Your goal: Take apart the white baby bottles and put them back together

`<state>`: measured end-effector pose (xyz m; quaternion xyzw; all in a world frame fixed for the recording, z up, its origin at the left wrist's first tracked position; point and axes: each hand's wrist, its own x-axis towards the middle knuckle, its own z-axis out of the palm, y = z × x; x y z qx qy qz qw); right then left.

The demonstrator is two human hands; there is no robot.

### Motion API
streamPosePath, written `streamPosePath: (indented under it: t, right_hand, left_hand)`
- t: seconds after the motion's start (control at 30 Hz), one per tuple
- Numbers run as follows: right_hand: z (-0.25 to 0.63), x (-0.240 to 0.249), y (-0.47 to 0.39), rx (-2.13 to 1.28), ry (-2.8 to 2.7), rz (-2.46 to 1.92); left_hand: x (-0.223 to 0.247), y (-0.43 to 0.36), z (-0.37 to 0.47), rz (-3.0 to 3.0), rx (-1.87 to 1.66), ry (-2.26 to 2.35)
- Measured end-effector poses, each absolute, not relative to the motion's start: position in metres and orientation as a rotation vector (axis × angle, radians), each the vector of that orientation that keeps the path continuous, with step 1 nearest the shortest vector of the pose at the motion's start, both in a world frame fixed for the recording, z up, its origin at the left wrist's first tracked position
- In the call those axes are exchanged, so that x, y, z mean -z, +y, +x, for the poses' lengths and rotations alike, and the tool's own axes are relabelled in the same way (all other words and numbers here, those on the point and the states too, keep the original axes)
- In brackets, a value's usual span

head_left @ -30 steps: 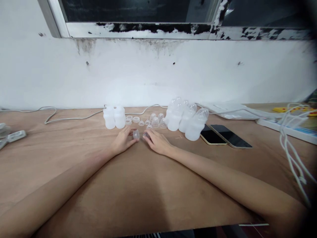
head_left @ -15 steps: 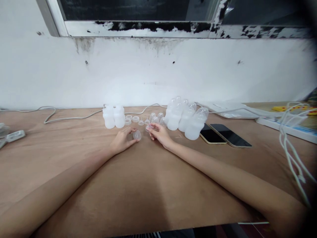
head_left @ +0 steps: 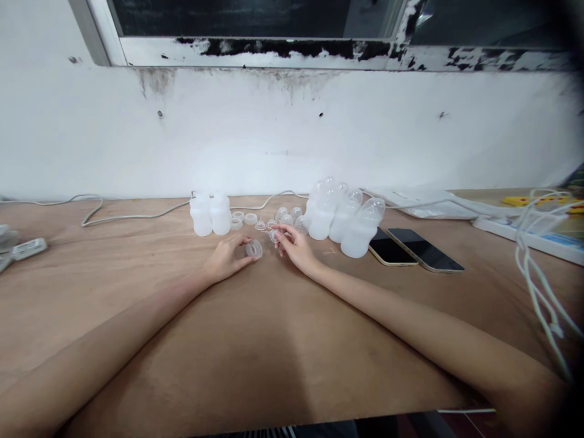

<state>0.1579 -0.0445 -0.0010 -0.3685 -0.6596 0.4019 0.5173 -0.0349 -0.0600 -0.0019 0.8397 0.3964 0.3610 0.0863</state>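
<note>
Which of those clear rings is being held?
The ring in the left hand, nearest the camera; the other rings lie on the table behind it.

The head-worn camera is looking from above the near edge of the table (head_left: 219, 359), facing forward and down across it toward the wall (head_left: 228, 140) behind the far edge. It is sitting well back from the left hand (head_left: 227, 258) and the right hand (head_left: 295, 248), and is catching the lower part of a window (head_left: 255, 18).

The left grip (head_left: 228, 258) holds a translucent ring (head_left: 259, 250), the right grip (head_left: 294, 248) a small clear nipple (head_left: 272, 235), near white bottles (head_left: 321, 218).
</note>
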Motion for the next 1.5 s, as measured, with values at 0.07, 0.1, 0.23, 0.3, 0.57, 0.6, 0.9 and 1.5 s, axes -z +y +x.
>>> streamPosePath:
  t: [0.07, 0.1, 0.23, 0.3, 0.57, 0.6, 0.9, 1.5]
  right_hand:
    - [0.158, 0.0, -0.047, -0.868, -1.605, -0.904]
    - [0.159, 0.0, -0.049, -0.793, -1.642, -0.91]
    - [0.157, -0.002, -0.061, -0.381, -2.003, -0.807]
    - [0.155, -0.002, -0.066, -0.199, -2.2, -0.716]
    - [0.153, -0.002, -0.069, 0.0, -2.198, -0.66]
    - [0.153, -0.002, -0.069, 0.021, -2.157, -0.671]
    - [0.151, -0.003, -0.068, -0.003, -2.097, -0.669]
    - [0.151, -0.006, -0.06, -0.585, -2.073, -0.789]
  left_hand:
    - [0.002, -0.06, -0.035, 2.498, -1.084, 1.175]
    - [0.001, -0.06, -0.035, 2.498, -1.086, 1.173]
    - [-0.002, -0.063, -0.034, 2.535, -1.087, 1.12]
    - [-0.003, -0.065, -0.034, 2.575, -1.073, 1.067]
    - [-0.002, -0.063, -0.034, 2.499, -1.125, 1.003]
    - [-0.002, -0.063, -0.033, 2.449, -1.137, 0.994]
    - [-0.003, -0.068, -0.022, 2.233, -1.198, 0.921]
    - [-0.012, -0.078, -0.024, 2.563, -1.182, 0.945]
